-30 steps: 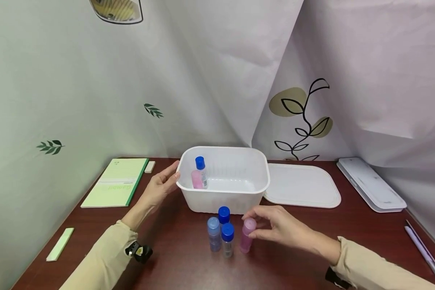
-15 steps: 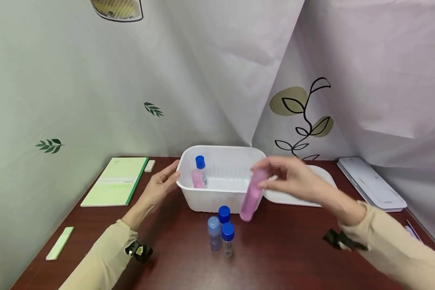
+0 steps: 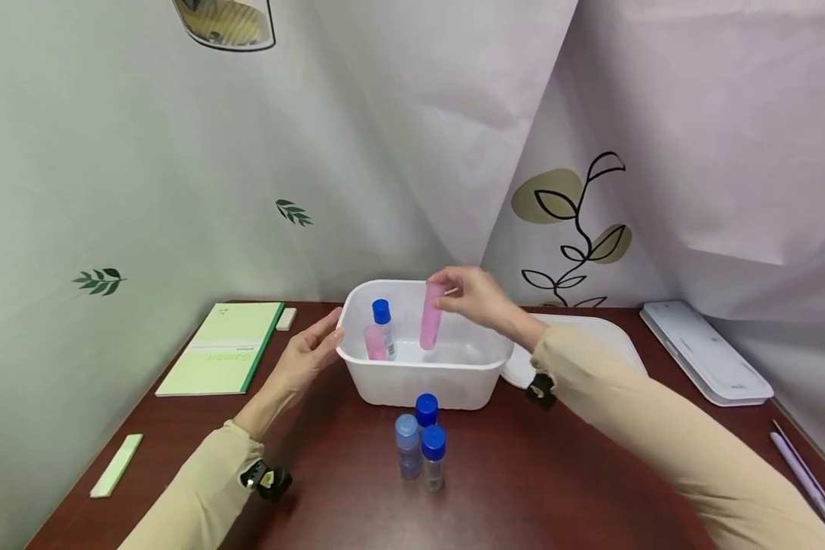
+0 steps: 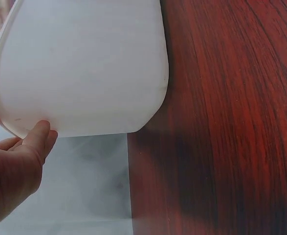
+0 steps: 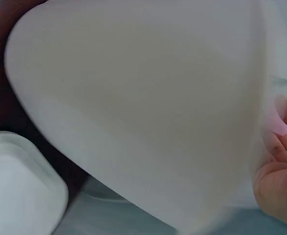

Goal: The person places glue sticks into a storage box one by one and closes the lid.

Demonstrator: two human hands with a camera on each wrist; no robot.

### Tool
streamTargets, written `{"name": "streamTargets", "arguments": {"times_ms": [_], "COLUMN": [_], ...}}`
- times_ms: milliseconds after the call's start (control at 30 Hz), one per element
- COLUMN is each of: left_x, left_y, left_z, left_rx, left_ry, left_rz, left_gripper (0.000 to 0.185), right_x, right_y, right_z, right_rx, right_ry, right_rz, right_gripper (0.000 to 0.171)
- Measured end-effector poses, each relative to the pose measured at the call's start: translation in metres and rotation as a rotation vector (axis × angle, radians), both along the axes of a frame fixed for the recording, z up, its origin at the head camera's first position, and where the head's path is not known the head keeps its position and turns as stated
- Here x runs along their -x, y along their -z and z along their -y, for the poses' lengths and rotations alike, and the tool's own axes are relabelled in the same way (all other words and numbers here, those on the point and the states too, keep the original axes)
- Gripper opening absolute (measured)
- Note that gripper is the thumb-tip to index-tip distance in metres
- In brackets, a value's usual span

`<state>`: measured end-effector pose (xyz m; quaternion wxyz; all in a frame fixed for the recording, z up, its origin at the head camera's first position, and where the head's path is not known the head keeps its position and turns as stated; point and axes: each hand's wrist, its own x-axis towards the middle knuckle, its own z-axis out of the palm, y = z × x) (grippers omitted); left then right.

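Observation:
A white plastic storage bin [image 3: 422, 386] stands on the dark wood table. At its left end my left hand [image 3: 302, 359] holds the rim; in the left wrist view its fingers [image 4: 40, 134] lie on the outer wall, the thumb by the rim. Inside the bin my right hand [image 3: 470, 294] pinches the top of a slim pink tube [image 3: 430, 321], which hangs nearly upright. To its left stand a blue-capped clear bottle [image 3: 382, 321] and a shorter-looking pink tube [image 3: 374, 344]. In front are a light blue bottle [image 3: 409, 451] and two blue-capped ones [image 3: 434, 458].
A white lid [image 3: 598, 336] lies right of the bin, partly behind my right sleeve. A pale grey case [image 3: 704, 351] and purple pens [image 3: 804, 473] are at far right. A green notebook [image 3: 220, 347], an eraser [image 3: 286, 318] and a pale green strip [image 3: 116, 466] lie left.
My right hand has lifted the pink tube from beside the front bottles, over the bin's front rim and into the bin. My left hand stays at the rim.

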<state>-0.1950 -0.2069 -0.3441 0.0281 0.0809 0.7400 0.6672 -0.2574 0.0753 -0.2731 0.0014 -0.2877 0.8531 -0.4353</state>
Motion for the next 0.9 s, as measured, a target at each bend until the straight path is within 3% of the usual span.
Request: {"name": "streamTargets", "arguments": {"times_ms": [167,300,467,900], "left_x": [0.000,0.000,-0.001,0.000], "left_y": [0.001,0.001,0.001,0.002], "left_z": [-0.001,-0.001,0.000,0.000], "left_rx": [0.005,0.000,0.003,0.003], "left_ry": [0.000,0.000,-0.009,-0.013], "left_rz": [0.002,-0.009,-0.008,-0.011], "left_gripper": [0.057,0.056,0.056,0.056], "right_x": [0.011,0.014,0.018,0.022], "right_y": [0.019,0.023,0.028,0.032], "right_z": [0.014,0.024,0.032,0.031], "right_rx": [-0.102,-0.138,-0.181,-0.183], "right_ry": [-0.028,-0.028,-0.012,-0.026], "right_rz": [0.023,0.073,0.062,0.035], "right_gripper": [0.030,0.030,0.030,0.043]}}
